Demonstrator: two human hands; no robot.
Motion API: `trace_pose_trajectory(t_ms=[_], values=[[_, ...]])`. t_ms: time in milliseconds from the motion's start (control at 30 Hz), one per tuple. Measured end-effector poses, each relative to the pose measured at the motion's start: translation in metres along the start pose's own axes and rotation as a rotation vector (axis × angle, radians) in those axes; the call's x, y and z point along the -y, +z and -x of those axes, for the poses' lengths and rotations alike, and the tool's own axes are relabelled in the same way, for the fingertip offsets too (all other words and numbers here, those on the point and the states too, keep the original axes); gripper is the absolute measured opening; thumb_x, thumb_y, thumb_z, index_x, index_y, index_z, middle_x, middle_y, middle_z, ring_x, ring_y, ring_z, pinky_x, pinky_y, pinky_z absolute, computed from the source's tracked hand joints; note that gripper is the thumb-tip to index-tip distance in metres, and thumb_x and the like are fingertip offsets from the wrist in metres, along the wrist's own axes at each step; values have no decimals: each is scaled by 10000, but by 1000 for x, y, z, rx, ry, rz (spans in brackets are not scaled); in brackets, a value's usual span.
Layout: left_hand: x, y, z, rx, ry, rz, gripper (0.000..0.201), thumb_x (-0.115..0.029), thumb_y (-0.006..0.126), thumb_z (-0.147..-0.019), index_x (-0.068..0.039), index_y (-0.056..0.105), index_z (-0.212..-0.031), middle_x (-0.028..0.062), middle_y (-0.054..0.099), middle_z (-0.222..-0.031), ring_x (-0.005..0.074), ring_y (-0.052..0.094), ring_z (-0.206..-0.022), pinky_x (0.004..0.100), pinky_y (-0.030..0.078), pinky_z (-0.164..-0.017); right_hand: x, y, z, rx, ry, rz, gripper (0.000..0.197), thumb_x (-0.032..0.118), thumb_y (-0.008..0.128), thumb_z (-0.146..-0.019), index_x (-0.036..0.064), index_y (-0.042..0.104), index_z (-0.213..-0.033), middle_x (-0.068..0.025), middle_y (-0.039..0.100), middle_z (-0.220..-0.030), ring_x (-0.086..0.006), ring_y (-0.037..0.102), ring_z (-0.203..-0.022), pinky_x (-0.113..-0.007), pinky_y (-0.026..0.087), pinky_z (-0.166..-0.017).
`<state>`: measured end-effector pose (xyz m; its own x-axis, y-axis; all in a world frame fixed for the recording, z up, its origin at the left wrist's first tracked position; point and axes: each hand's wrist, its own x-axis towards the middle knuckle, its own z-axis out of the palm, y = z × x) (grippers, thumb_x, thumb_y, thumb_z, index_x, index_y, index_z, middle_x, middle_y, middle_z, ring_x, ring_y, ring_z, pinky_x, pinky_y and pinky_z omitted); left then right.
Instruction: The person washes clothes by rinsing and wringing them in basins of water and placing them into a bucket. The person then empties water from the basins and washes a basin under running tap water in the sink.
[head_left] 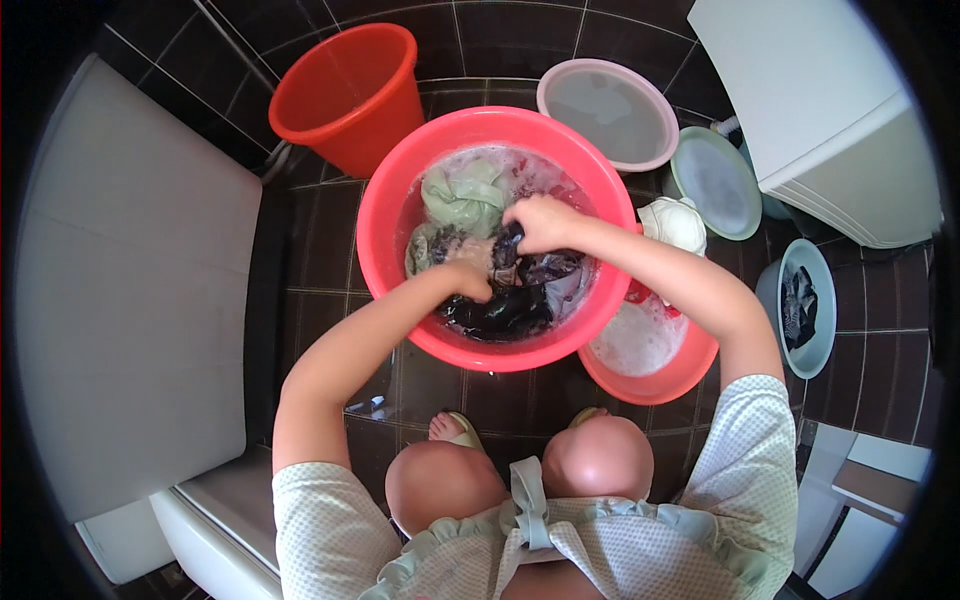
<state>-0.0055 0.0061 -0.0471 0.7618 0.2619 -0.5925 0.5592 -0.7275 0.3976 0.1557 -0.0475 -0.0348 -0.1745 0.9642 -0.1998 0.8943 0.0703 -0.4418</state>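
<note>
A large pink-red basin of soapy water stands in front of me with wet clothes in it. My right hand is closed on a bunched dark garment, lifting a fold of it at the middle of the basin. My left hand is curled against the same dark garment, its thumb showing and its other fingers partly under suds. A pale green cloth floats at the far side, beyond both hands.
An orange-red bucket stands far left. Beyond and right are a pink-rimmed basin of cloudy water, a pale green basin and a blue basin with dark cloth. A smaller red basin holds suds, with white cloth nearby.
</note>
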Motion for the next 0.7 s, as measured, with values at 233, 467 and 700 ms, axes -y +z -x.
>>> trace_pose_trajectory(t_ms=[233,467,700], values=[[38,-28,37,-239,263,440,1142,-368,800,-412,-22,174,-1302,198,190,-1327,323,214,-1224,359,175,-1017,77,-92,12,-406,-236,-538,349,137,586,-535,-31,585,-841,-181,601,-753,-250,597,-718,-313,449,-682],[-15,-50,54,-473,552,1039,730,-129,773,-562,14,396,-1169,74,466,-1128,179,434,-1048,296,337,-905,128,-136,0,-487,-357,-1276,205,-16,517,-610,-8,512,-815,-26,527,-700,-91,499,-648,-210,409,-621],[-10,-50,44,-331,505,1357,470,-61,619,-578,0,493,-1027,76,565,-884,179,537,-840,278,413,-787,80,-133,17,-666,-324,-1470,290,3,491,-602,-17,519,-889,-59,533,-772,-148,520,-733,-251,416,-711]])
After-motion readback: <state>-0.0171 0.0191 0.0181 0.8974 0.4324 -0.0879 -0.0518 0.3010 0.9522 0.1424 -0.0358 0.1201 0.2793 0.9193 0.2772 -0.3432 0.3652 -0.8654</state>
